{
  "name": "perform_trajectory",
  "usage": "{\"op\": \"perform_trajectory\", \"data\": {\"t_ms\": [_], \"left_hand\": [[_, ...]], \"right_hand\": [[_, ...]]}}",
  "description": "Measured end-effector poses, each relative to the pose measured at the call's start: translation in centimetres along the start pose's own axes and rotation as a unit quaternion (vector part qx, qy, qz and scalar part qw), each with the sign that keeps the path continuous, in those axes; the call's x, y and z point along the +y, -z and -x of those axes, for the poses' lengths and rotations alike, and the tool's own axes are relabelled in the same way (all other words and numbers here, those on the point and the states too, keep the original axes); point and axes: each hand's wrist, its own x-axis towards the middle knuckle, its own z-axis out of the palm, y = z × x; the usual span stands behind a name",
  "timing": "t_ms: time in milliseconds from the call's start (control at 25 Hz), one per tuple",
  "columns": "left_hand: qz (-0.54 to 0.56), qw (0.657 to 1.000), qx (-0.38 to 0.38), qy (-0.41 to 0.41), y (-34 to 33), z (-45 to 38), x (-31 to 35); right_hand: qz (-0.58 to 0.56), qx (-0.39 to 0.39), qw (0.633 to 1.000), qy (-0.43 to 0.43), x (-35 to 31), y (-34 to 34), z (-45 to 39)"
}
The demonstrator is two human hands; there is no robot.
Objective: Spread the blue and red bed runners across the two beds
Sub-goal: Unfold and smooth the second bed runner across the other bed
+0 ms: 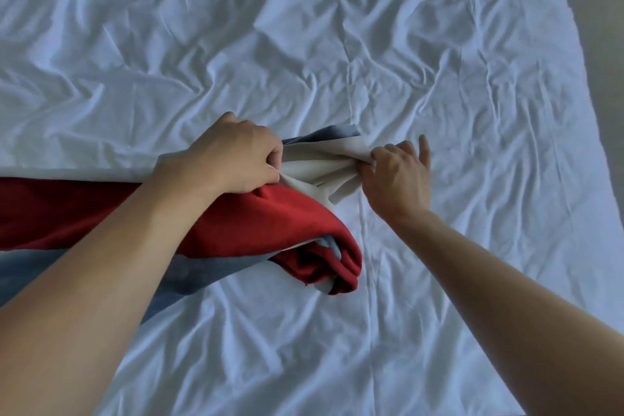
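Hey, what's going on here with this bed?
A person is laying out a blue and red bed runner over a wrinkled white sheet. The left hand grips its bunched end, and the right hand pinches the pale lining. It lies flat toward the left; the end near the seam is still folded over.

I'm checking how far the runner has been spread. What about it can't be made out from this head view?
- Bed runner, left end: cut off by the picture's left edge, so its full length is unknown.
- Its bunched right end: folds hide how much cloth is still to be unrolled.
- Left hand grip: fingertips are tucked under, behind the knuckles.
- Right hand grip: fingertips are buried in the pale lining.
- Dark object at the top right corner: cut off by the edge.
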Motion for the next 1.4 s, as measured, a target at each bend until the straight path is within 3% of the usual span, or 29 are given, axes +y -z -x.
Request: {"op": "perform_trajectory", "data": {"t_ms": [120, 360, 480, 560, 720, 840, 960, 1160, 1320, 1400], "left_hand": [[0.002, 1.000, 0.016, -0.001, 1.0, 0.1, 0.4], [-0.016, 0.994, 0.056, 0.093, 3.8, 0.6, -2.8], [-0.001, 0.994, 0.096, 0.050, 2.1, -0.9, 0.2], [0.029, 0.997, 0.064, 0.014, 0.9, -2.5, 3.8], [-0.072, 0.993, -0.087, -0.035, -1.9, -4.6, 9.8], [-0.100, 0.993, -0.042, -0.050, -2.4, -5.1, 10.0], [-0.125, 0.992, 0.007, 0.006, -0.2, -5.4, 6.2], [-0.151, 0.967, 0.009, 0.203, 3.5, -4.4, -2.1], [-0.040, 0.998, -0.004, 0.051, 0.5, -7.3, 3.0], [0.003, 0.999, -0.042, 0.029, -1.1, -8.8, 5.2]], "right_hand": [[-0.006, 0.033, 0.999, -0.002, 0.4, 0.8, -0.2], [0.016, 0.008, 0.998, -0.058, 3.6, 2.5, -0.1], [-0.054, 0.069, 0.996, 0.013, 3.0, 1.7, 0.8], [-0.087, 0.089, 0.990, 0.061, 2.9, 1.4, 1.3], [-0.107, 0.010, 0.989, 0.105, 4.8, 1.0, 2.7], [-0.119, -0.063, 0.984, 0.119, 6.5, 0.6, 3.7], [-0.161, -0.056, 0.976, 0.134, 5.5, 0.4, 3.1], [-0.166, 0.002, 0.976, 0.143, 3.3, 0.6, -1.1], [-0.171, 0.045, 0.963, 0.204, 0.8, 0.5, -2.6], [-0.206, 0.052, 0.955, 0.206, 0.5, 0.1, -3.2]]}}
